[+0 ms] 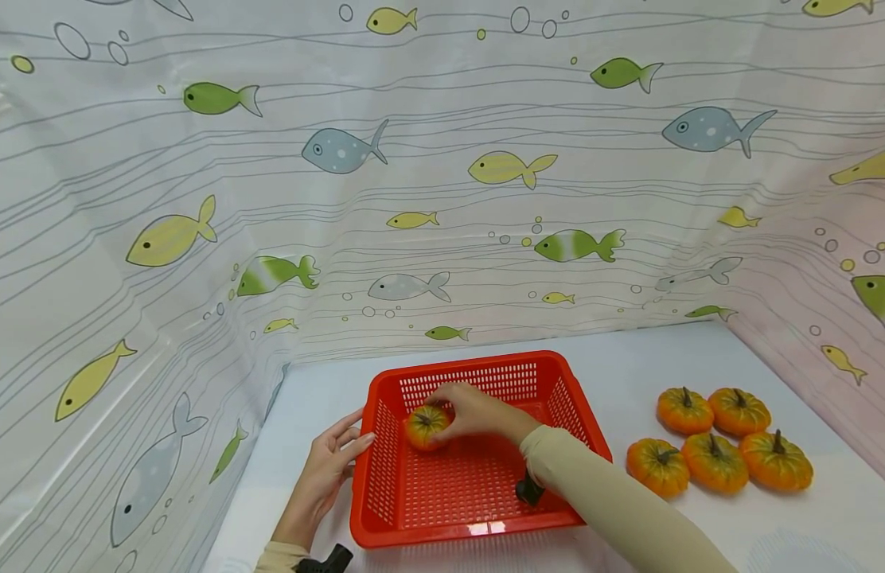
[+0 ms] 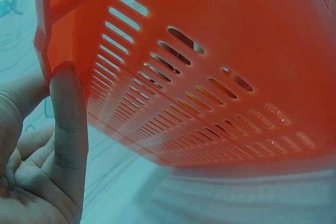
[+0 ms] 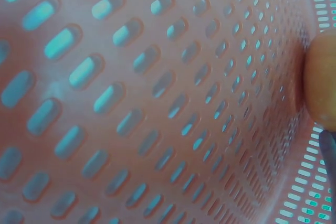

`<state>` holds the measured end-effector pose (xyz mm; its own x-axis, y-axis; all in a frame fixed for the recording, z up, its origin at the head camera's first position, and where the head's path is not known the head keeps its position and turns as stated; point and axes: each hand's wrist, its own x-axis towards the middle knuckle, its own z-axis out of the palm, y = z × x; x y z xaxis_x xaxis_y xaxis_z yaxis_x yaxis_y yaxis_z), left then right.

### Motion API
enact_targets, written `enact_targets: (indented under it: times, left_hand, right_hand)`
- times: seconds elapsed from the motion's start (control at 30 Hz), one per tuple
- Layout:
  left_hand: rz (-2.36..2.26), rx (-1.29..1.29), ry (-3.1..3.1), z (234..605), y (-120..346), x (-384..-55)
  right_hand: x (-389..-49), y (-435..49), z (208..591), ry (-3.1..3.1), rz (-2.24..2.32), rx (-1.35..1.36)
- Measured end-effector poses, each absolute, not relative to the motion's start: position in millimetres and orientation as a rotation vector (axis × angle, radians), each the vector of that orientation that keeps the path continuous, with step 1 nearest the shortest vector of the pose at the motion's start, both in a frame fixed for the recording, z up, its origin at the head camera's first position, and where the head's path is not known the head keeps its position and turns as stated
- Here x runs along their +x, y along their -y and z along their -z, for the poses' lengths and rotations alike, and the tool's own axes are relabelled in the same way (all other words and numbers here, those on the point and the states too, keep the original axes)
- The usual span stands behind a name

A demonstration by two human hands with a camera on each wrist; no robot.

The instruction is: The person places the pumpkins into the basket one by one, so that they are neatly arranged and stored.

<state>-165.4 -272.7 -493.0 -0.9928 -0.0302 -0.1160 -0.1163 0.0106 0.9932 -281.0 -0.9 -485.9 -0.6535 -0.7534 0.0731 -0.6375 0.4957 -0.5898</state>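
One mini pumpkin (image 1: 421, 431) is inside the red basket (image 1: 428, 537), near its left wall (image 1: 382, 477), gripped by our right hand (image 1: 467, 410), which reaches leftward; our left hand (image 1: 333, 458) pinches the rim (image 1: 360, 489).

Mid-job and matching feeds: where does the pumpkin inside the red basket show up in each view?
Head: the pumpkin is just left of centre, in the lower half, held by the right hand.
Left wrist: only orange-yellow patches through slots slightly right of centre, probably the pumpkin.
Right wrist: at the right edge, about mid-height, cut off by the frame.
Shared landmark: the perforated red basket, visible in all three.
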Motion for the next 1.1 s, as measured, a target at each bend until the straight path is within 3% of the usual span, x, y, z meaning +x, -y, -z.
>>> enact_targets:
  times: [0.67, 1.1]
  left_hand:
    - [-2.167, -0.164, -2.19, 494, 273, -164]
    - [-2.173, -0.173, -2.185, 495, 272, -167]
  right_hand:
    - [-285, -8, 469, -2.51, 0.996, -1.057]
    - [-288, -29, 443, -2.514, 1.049, -1.116]
